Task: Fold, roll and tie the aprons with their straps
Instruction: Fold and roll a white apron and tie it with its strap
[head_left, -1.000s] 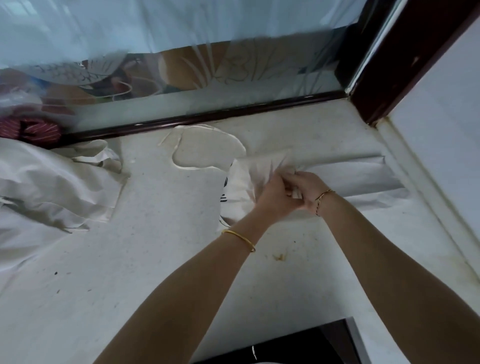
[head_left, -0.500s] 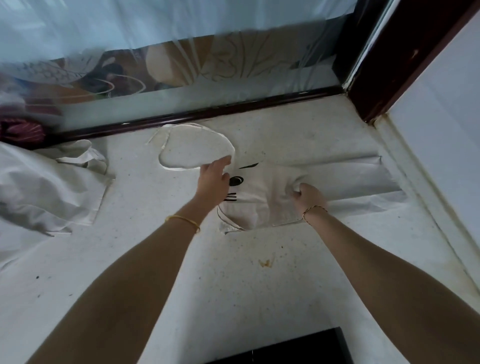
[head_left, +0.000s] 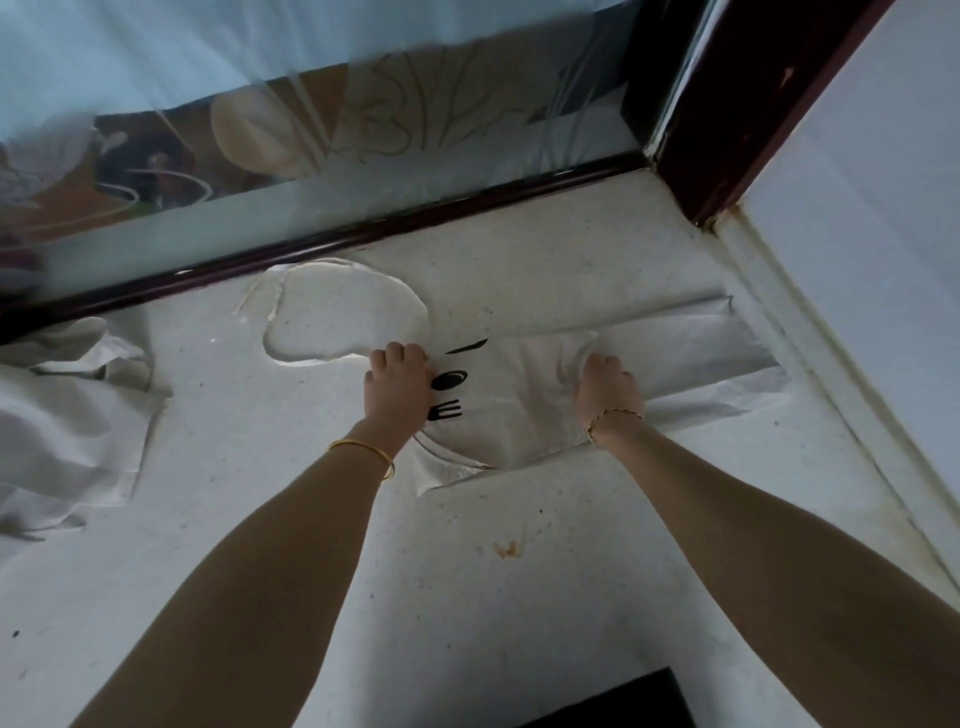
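At centre, head view: apron (head_left: 519, 410) now lies spread, printed face showing; a second ago both hands bunched it. Left hand (head_left: 397, 387) has gone to its 9 o'clock edge, fingers curled on cloth by the strap (head_left: 425, 317) loop. Right hand (head_left: 608, 387) grips the creased middle. Likely flattening before folding. Speckled floor (head_left: 467, 613), stain (head_left: 509, 548) at 6, pile (head_left: 67, 415) at 9, glass (head_left: 363, 130) at 12, wall (head_left: 883, 208) at 3.

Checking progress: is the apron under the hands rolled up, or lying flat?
Lying flat, folded, not rolled. The apron lies as a strip on the counter; its strap loop lies loose.
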